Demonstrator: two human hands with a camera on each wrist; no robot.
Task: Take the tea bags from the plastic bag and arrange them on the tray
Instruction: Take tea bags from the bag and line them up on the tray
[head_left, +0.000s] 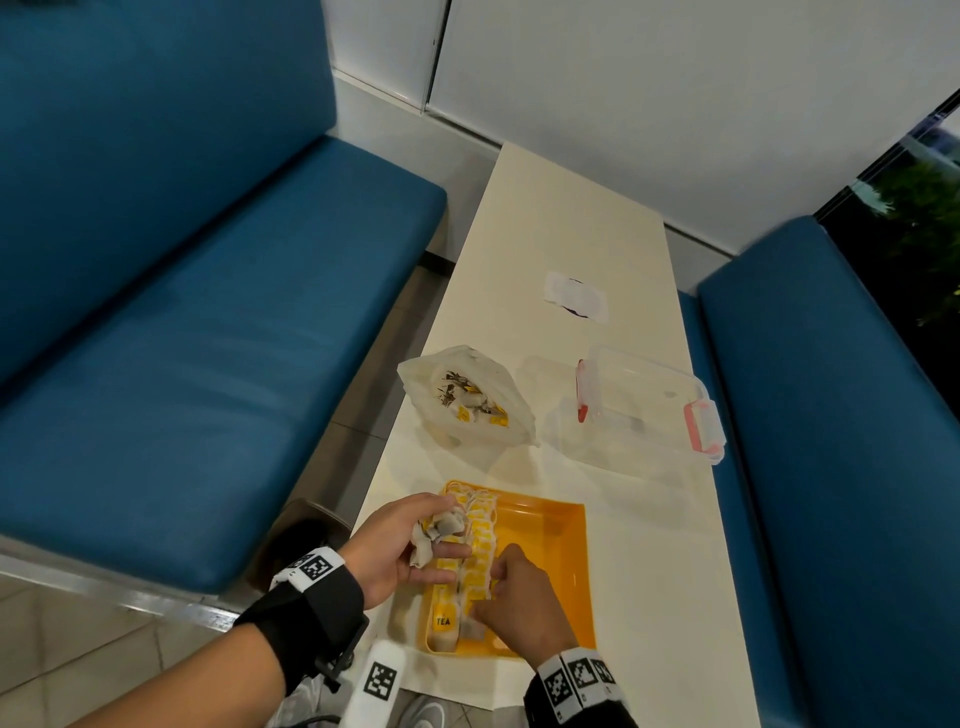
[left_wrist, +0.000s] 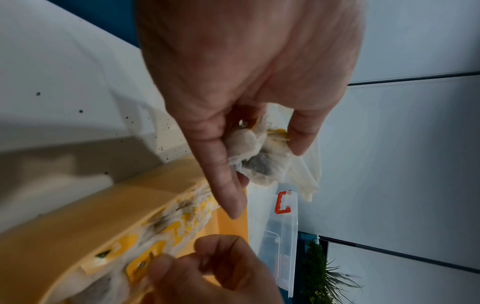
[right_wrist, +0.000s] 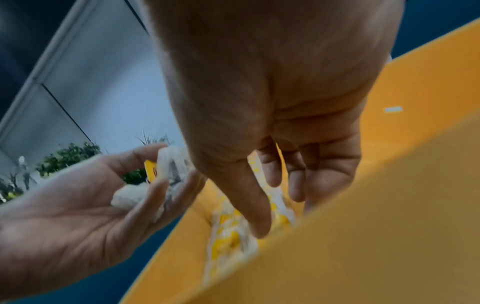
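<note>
Cream table, long and narrow, between two blue benches; I take the orange tray at its near end as my landmark.

Item: tea bags, two rows along the tray's left side, yellow tags up; the tray's right part bare.

Item: left hand, above the tray's left edge, fingers curled round a bunch of loose tea bags.

Item: right hand, at the near end of the second row, fingertips bent down onto the bags there; whether it pinches one I cannot tell.

Item: plastic bag, just beyond the tray, mouth open, more tea bags inside.

Item: clear box with red clips, beyond the tray to the right, apart from the plastic bag; nothing blocks my reach to either.

Risks, my judgement: the bunch is loosely held, so strings may tangle and one bag may drag others out or fall off the table's left edge; my right fingers, pressing close, may knock the rows askew or tear the thin paper.
</note>
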